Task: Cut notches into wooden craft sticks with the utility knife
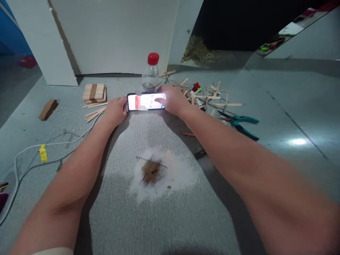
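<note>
Both hands hold a smartphone sideways above the grey textured surface, its bright screen facing me with a timer on it. My left hand grips the phone's left end, fingers closed round the edge. At the other end, my right hand is closed on it, the thumb lying over the screen. Just behind the phone stands a clear bottle with a red cap, partly hidden. Below lies a whitish patch with a brown stain, and a single wooden craft stick rests at its right side.
Bundled craft sticks lie at left, near a brown block. A white cable with a yellow tag crosses the left side. Loose sticks and teal-handled pliers are at right. A white panel stands behind.
</note>
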Demonstrator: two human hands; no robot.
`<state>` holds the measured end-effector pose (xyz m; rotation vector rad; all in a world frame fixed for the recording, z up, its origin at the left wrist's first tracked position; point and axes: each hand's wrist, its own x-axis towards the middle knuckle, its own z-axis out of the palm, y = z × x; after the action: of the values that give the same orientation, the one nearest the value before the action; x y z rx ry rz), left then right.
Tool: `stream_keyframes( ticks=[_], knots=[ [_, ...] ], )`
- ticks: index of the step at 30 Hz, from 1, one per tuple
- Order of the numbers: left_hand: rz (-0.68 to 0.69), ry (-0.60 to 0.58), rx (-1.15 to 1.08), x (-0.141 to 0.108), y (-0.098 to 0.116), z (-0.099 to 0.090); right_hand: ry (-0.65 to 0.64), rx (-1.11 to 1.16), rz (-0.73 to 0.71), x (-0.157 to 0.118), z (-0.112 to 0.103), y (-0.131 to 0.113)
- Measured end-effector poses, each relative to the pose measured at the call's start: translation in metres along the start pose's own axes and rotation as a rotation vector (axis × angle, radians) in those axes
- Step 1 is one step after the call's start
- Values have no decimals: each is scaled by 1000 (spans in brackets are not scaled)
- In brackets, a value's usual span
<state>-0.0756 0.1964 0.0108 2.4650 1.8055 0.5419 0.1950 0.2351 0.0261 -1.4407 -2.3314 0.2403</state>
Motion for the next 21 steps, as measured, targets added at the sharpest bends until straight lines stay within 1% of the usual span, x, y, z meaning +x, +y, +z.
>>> stream_keyframes(
  ticks=[4,6,8,10,14,16,18,21],
  knots=[
    [13,-1,19,-2,-2,-3,13,4,-25,0,1,1],
    [20,3,25,-3,-5,-6,24,-1,-42,-1,-4,2],
    [25,11,22,-6,-8,-10,32,-13,-51,-1,-14,2],
    [21,32,11,-7,-11,-12,23,-26,-63,-1,-31,-2],
    [-3,86,-16,-9,-12,-10,-3,-106,-131,4,-66,-23],
    [2,90,-30,-9,-10,-8,-8,-182,-178,9,-77,-36],
    [13,87,-43,-10,-8,-5,-17,-224,-200,17,-82,-47],
    [10,88,-58,-10,-5,-4,-30,-274,-202,31,-80,-56]
  ],
)
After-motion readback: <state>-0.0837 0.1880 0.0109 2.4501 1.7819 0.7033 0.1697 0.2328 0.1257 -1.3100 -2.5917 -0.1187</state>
